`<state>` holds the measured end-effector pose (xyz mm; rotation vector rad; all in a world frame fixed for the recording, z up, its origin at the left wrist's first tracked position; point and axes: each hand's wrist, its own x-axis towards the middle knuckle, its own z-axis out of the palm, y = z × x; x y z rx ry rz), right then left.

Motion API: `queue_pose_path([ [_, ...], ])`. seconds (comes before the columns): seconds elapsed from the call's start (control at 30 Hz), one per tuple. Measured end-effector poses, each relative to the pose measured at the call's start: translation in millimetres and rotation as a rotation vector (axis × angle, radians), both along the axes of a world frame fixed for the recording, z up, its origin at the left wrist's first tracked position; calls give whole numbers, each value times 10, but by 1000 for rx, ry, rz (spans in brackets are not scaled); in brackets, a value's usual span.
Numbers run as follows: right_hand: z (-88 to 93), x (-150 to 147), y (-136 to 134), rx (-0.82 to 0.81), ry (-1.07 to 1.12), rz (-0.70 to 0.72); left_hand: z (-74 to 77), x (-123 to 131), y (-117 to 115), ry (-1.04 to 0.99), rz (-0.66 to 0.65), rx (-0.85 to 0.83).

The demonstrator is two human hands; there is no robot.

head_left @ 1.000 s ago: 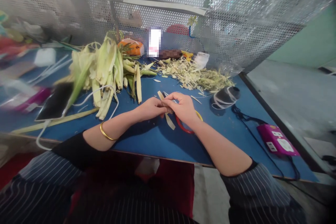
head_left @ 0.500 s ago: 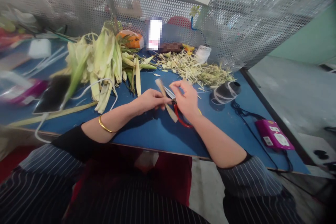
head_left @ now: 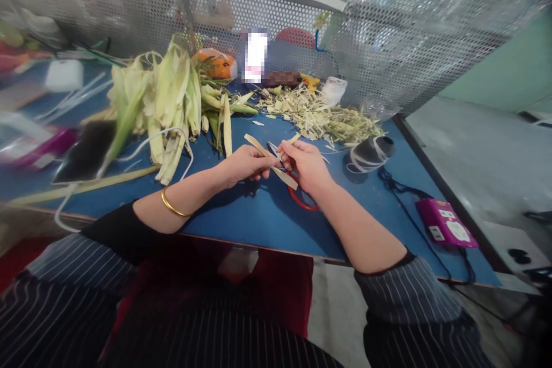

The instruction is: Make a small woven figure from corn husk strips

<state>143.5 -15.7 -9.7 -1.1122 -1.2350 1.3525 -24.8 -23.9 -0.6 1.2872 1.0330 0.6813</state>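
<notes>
My left hand [head_left: 245,163] is closed on a pale strip of corn husk [head_left: 286,177] that runs slanting from upper left to lower right between both hands. My right hand [head_left: 307,165] is closed too, pinching a thin sliver of husk at its fingertips and holding red-handled scissors [head_left: 297,199], whose blades show between the hands. Both hands hover just above the blue table [head_left: 259,224], near its middle. A gold bangle sits on my left wrist.
A heap of green and yellow corn husks [head_left: 168,98] lies at the left back, and shredded husk scraps [head_left: 328,118] at the right back. A dark spool [head_left: 371,152], a pink device with cable [head_left: 446,224], a phone [head_left: 88,149] and a perforated metal screen [head_left: 409,29] surround the work area.
The husk strip has tilted flatter between my hands. My right fingers, open and raised half a second ago, have come down and closed on a sliver of husk.
</notes>
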Motion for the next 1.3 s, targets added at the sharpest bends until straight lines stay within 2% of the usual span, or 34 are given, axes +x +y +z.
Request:
queue_pose_path([
  [0.17,3,-34,-23,22,8,-141,-28,29,-6,-50,-20,26],
  [0.3,-12,25,52,36,-67,-110,-10,31,-27,-74,2,19],
  [0.37,35,85,71,171,-218,-166,1,14,-23,-135,38,-5],
  [0.47,158,132,-2,527,-503,-430,17,-20,8,-294,120,-4],
  [0.5,193,123,-51,613,-587,-467,21,-28,20,-348,154,14],
  [0.53,215,100,-105,659,-658,-445,22,-31,32,-394,186,36],
  [0.57,221,64,-157,673,-717,-353,21,-31,40,-425,215,56],
  [0.63,179,-26,-232,621,-781,-137,13,-14,48,-450,257,77],
  [0.7,89,-110,-253,552,-763,-13,-2,15,46,-445,274,92],
  [0.8,-42,-165,-219,493,-643,19,-20,53,39,-438,281,134],
  [0.9,-77,-138,-185,504,-568,44,-21,60,33,-437,292,127],
  [1.07,-16,-84,-182,506,-566,134,-15,31,19,-460,259,87],
  [1.2,-16,-104,-181,509,-585,147,-21,23,27,-468,259,27],
  [1.3,-14,-129,-214,545,-678,151,-13,12,51,-462,273,-31],
])
